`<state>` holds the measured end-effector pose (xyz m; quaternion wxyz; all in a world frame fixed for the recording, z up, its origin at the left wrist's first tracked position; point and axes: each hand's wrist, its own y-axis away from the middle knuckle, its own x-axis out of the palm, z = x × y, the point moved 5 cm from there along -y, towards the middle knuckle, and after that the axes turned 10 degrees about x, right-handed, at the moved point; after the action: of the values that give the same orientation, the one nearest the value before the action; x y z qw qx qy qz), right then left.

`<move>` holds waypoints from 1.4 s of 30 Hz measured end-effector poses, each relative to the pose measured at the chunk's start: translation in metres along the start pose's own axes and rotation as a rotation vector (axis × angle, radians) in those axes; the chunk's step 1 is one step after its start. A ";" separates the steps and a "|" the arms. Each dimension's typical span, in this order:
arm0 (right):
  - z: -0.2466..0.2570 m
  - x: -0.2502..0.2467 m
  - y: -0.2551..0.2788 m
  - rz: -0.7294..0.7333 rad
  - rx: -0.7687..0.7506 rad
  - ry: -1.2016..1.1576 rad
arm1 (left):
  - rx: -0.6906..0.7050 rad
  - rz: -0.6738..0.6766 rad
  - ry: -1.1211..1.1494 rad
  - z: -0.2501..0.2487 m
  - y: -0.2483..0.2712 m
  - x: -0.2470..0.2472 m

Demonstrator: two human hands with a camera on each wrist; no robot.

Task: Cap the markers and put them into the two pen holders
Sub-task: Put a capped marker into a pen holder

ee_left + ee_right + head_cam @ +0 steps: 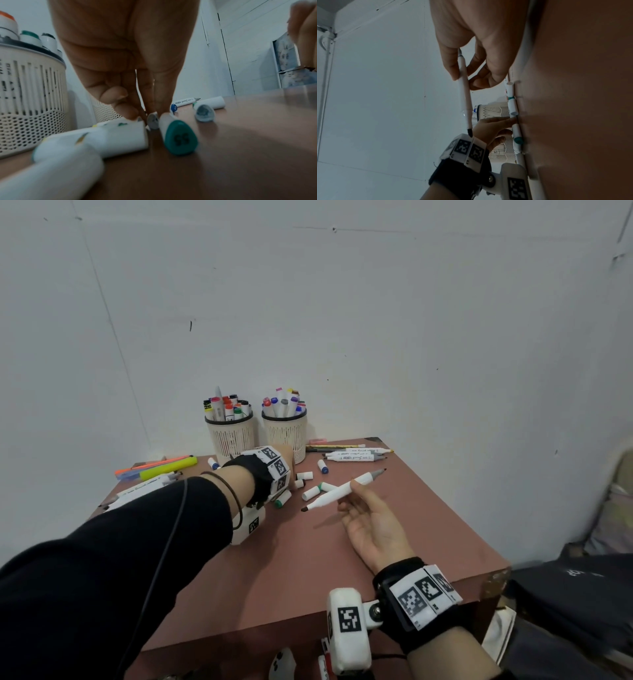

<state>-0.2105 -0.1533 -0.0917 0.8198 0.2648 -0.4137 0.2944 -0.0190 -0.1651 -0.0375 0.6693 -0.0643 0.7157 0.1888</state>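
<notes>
Two cream pen holders, full of capped markers, stand at the back of the brown table. My right hand is raised above the table, palm up. It pinches a white marker whose two tips are both bare. My left hand reaches to the loose caps in front of the right holder. In the left wrist view its fingertips close on a small grey-ended cap that lies on the table.
A teal-ended cap and other loose caps lie around the left hand. Uncapped markers lie at the back right. Highlighters and more markers lie at the left. The table's front right corner is near my right wrist.
</notes>
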 end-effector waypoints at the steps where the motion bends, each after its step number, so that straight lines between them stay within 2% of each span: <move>1: 0.000 -0.001 -0.001 0.003 0.002 0.002 | 0.000 0.008 -0.006 0.000 0.000 0.000; 5: 0.000 0.000 -0.001 0.007 0.000 0.001 | 0.048 -0.035 0.025 -0.002 0.002 -0.004; 10: 0.001 0.000 0.002 -0.012 -0.009 -0.002 | 0.152 -0.204 0.168 -0.006 0.021 -0.023; 14: 0.002 0.002 0.005 -0.022 -0.015 0.000 | 0.181 -0.367 0.269 -0.011 0.051 -0.041; 22: -0.001 0.005 0.010 -0.034 -0.004 0.006 | 0.161 -0.480 0.718 0.004 0.129 -0.046; 28: -0.004 0.010 0.016 -0.030 0.010 0.000 | 0.083 -0.495 1.149 0.028 0.183 -0.018; 35: -0.018 0.013 0.013 -0.013 0.022 -0.057 | -0.003 -0.533 1.705 0.032 0.208 0.040; 38: -0.033 0.023 0.014 -0.013 0.045 -0.049 | -0.064 -0.558 1.842 0.030 0.206 0.063; 42: -0.049 0.034 0.015 -0.005 0.070 -0.022 | -0.068 -0.622 1.937 0.032 0.200 0.074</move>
<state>-0.1790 -0.1015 -0.0860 0.8062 0.2977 -0.4113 0.3038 -0.0653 0.0424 -0.0745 -0.1806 -0.3917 0.8959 -0.1065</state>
